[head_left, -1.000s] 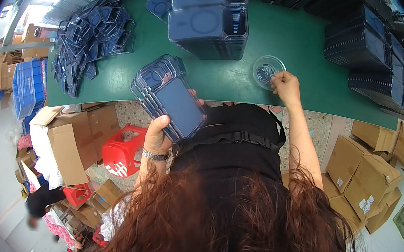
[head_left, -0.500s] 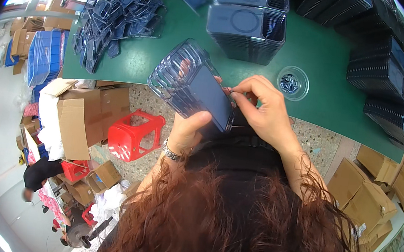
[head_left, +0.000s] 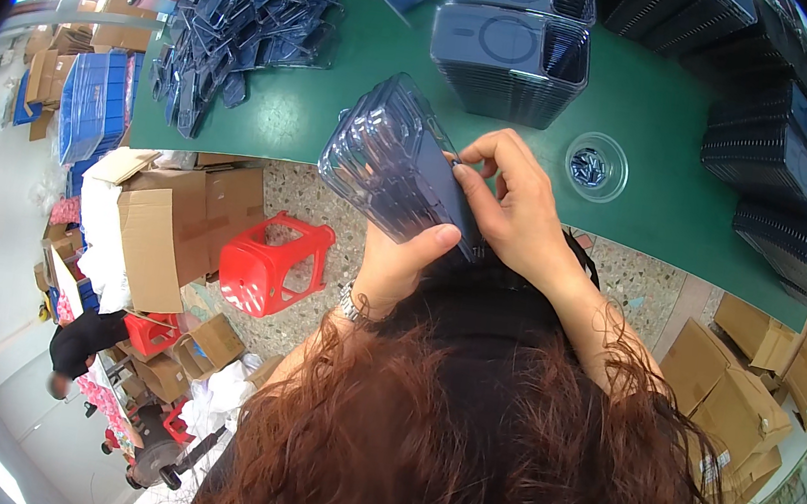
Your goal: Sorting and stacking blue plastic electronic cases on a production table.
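Observation:
My left hand (head_left: pixel 402 264) grips a stack of clear, dark-tinted phone cases (head_left: pixel 386 164) from below, thumb along the near edge. The stack is held tilted in front of my body, above the near table edge. My right hand (head_left: pixel 522 204) pinches with thumb and index finger at the right long edge of the outermost case. Whatever is between those fingertips is too small and covered to make out. Right of this hand stands a round clear cup (head_left: pixel 619 186) with small dark shiny pieces (head_left: pixel 588 166) in it.
The green table (head_left: pixel 277 131) carries a loose heap of phone cases (head_left: pixel 250 27) at left, neat case stacks (head_left: pixel 508 73) at the back middle and more stacks (head_left: pixel 765 135) at right. A red stool (head_left: pixel 265 270) and cardboard boxes (head_left: pixel 159 232) stand on the floor. Another person (head_left: pixel 88 344) is far left.
The held stack has turned more edge-on, and its outer case's flat face shows less. My right fingertips have moved slightly up along the case edge. The whole view has shifted a little.

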{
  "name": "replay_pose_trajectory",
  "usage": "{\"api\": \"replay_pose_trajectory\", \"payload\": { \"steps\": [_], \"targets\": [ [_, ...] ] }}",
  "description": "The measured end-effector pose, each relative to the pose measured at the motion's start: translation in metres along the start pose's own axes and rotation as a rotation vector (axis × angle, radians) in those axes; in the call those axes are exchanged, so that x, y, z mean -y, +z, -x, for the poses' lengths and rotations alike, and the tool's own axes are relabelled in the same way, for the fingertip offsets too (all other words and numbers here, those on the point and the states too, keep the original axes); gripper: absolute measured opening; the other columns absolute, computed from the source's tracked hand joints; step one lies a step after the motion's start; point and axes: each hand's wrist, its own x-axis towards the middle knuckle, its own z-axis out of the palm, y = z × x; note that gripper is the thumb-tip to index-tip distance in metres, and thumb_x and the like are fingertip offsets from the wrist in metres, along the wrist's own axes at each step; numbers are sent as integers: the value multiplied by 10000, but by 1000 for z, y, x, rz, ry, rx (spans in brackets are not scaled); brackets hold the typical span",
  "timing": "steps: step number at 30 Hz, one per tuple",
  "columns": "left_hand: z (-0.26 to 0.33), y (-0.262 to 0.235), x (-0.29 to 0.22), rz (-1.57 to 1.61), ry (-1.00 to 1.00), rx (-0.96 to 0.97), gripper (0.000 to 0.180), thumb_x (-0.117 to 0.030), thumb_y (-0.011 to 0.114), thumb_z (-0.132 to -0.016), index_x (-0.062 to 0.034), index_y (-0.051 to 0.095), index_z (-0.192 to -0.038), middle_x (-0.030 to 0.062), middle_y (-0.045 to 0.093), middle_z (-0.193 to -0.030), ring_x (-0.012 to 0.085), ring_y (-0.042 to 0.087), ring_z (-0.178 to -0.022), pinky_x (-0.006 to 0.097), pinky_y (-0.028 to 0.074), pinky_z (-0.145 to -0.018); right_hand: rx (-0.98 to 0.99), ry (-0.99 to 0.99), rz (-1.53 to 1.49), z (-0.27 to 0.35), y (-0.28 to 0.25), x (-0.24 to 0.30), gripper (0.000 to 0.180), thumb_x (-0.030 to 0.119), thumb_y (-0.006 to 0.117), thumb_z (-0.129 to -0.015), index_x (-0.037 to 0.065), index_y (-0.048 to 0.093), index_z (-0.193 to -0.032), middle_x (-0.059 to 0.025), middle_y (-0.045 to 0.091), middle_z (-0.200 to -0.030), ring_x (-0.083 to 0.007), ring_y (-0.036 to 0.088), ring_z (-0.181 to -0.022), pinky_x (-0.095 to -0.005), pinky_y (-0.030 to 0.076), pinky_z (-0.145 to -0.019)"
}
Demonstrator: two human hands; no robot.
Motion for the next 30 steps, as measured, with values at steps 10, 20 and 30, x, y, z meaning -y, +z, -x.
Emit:
{"api": "replay_pose_trajectory", "payload": {
  "steps": [10,20,30],
  "targets": [
    [-5,0,5,47,-48,-46,719,-155,817,-747,0,463,-1353,75,562,-1244,185,555,-1144,343,461,-980,131,336,-321,0,10,-11,235,63,540,-946,0,623,-1158,-107,674,-930,-184,641,-822,-315,507,-782],
    [-18,-23,0,136,-191,-160,585,-189,726,-840,6,473,-1329,100,569,-1236,216,580,-1131,371,493,-977,203,348,-409,-14,29,-35,214,105,566,-981,14,628,-1165,0,608,-855,-79,553,-811,-242,466,-744],
    [-27,-39,1,38,-189,-60,677,-235,776,-790,2,474,-1347,101,564,-1266,218,560,-1174,374,461,-1024,210,204,-206,-13,28,-51,109,98,643,-899,1,623,-944,-66,578,-950,-171,556,-862,-306,456,-718]
  ]
}}
